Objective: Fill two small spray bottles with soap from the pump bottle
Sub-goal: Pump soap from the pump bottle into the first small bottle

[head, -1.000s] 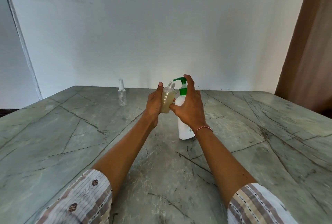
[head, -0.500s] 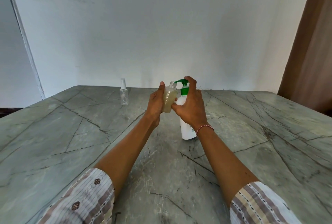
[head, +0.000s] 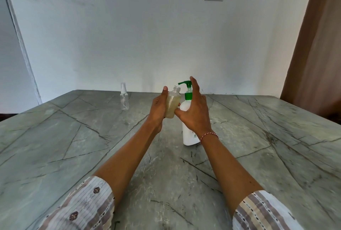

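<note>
On the grey stone table (head: 73, 137), the left hand (head: 156, 109) grips the uncapped spray bottle (head: 172, 103), partly filled, under the nozzle of the pump bottle (head: 188, 124), right hand (head: 195, 111) fingers extended over the pump head; next, press down squarely.

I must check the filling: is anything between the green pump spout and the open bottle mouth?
Nothing visible: the green pump spout ends just above the open neck of the small clear soap-filled bottle, with only air between.
</note>
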`<control>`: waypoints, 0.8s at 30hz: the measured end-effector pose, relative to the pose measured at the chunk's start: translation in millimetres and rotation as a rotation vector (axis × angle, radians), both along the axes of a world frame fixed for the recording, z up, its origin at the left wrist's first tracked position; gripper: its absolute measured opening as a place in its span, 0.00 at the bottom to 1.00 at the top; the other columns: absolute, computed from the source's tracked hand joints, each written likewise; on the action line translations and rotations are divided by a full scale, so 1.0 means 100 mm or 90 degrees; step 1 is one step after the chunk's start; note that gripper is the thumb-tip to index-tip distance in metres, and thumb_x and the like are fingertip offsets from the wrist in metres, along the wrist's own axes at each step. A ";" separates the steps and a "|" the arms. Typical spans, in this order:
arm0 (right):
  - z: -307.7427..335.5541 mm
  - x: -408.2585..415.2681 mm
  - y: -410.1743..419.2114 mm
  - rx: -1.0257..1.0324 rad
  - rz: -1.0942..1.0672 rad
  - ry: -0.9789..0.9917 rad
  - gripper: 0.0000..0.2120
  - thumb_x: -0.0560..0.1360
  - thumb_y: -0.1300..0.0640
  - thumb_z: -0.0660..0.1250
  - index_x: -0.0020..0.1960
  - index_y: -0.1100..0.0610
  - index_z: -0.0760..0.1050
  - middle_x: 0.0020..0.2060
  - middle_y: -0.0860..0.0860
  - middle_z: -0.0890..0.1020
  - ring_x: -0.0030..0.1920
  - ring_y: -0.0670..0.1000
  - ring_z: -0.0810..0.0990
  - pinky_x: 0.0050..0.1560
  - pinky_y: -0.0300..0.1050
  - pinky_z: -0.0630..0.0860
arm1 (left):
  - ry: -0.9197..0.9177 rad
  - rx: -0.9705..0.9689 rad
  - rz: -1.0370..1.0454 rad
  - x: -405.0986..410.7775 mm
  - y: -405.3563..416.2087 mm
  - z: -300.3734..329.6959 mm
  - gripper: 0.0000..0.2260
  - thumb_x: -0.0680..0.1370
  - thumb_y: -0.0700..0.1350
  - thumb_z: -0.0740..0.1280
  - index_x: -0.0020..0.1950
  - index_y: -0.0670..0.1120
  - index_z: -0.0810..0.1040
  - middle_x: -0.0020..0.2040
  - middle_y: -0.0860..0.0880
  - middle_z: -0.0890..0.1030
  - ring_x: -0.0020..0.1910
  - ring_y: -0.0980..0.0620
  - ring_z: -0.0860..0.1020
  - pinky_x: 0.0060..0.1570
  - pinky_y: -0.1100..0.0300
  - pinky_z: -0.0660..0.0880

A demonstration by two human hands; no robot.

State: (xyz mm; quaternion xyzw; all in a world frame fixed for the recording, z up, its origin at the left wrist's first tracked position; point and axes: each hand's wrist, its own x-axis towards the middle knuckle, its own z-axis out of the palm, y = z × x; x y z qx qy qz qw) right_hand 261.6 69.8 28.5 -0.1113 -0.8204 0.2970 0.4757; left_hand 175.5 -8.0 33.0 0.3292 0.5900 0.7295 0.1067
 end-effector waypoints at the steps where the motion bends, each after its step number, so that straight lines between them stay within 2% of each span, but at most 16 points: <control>1: 0.00 0.00 0.00 0.004 -0.001 0.000 0.47 0.65 0.52 0.76 0.74 0.48 0.50 0.66 0.51 0.71 0.62 0.54 0.70 0.58 0.45 0.68 | -0.001 0.000 0.003 0.00 0.00 0.00 0.16 0.79 0.60 0.52 0.43 0.57 0.77 0.40 0.52 0.82 0.42 0.52 0.80 0.48 0.55 0.77; 5: -0.01 -0.01 0.00 0.003 -0.011 0.010 0.45 0.64 0.55 0.76 0.73 0.50 0.54 0.64 0.51 0.72 0.60 0.53 0.71 0.53 0.44 0.70 | -0.004 0.000 0.010 0.00 0.00 0.01 0.17 0.79 0.60 0.52 0.42 0.56 0.77 0.40 0.51 0.81 0.41 0.52 0.80 0.48 0.55 0.77; 10: -0.02 -0.03 0.00 0.007 -0.032 0.019 0.43 0.63 0.55 0.77 0.71 0.51 0.56 0.63 0.51 0.72 0.58 0.52 0.72 0.51 0.41 0.70 | -0.003 0.001 0.005 0.01 0.00 0.02 0.17 0.79 0.60 0.51 0.43 0.56 0.77 0.39 0.51 0.82 0.38 0.54 0.80 0.41 0.61 0.77; 14: -0.03 -0.03 0.00 0.012 -0.040 0.021 0.42 0.63 0.54 0.76 0.70 0.51 0.57 0.62 0.51 0.73 0.56 0.51 0.71 0.51 0.40 0.70 | -0.006 0.004 -0.003 0.00 -0.01 0.02 0.18 0.79 0.60 0.51 0.45 0.54 0.77 0.39 0.50 0.82 0.38 0.53 0.80 0.40 0.61 0.77; 17: -0.02 -0.03 0.00 0.012 -0.040 0.015 0.43 0.64 0.53 0.76 0.71 0.51 0.56 0.63 0.51 0.73 0.58 0.51 0.71 0.52 0.41 0.69 | -0.013 0.007 -0.003 0.01 -0.01 0.02 0.18 0.79 0.59 0.51 0.45 0.54 0.77 0.41 0.48 0.82 0.39 0.52 0.80 0.43 0.59 0.77; 21: -0.04 -0.01 0.00 0.002 -0.023 0.020 0.46 0.64 0.53 0.77 0.73 0.50 0.53 0.65 0.51 0.72 0.61 0.53 0.71 0.55 0.43 0.68 | -0.023 -0.006 -0.005 0.04 -0.02 0.04 0.18 0.79 0.59 0.51 0.50 0.52 0.76 0.49 0.44 0.81 0.47 0.47 0.80 0.52 0.52 0.76; 24: -0.02 0.01 0.00 -0.010 -0.007 0.011 0.49 0.64 0.52 0.76 0.75 0.48 0.49 0.66 0.50 0.71 0.62 0.53 0.69 0.56 0.44 0.68 | -0.019 -0.005 -0.003 0.05 -0.02 0.04 0.17 0.79 0.59 0.51 0.47 0.53 0.76 0.49 0.44 0.81 0.46 0.48 0.80 0.52 0.52 0.76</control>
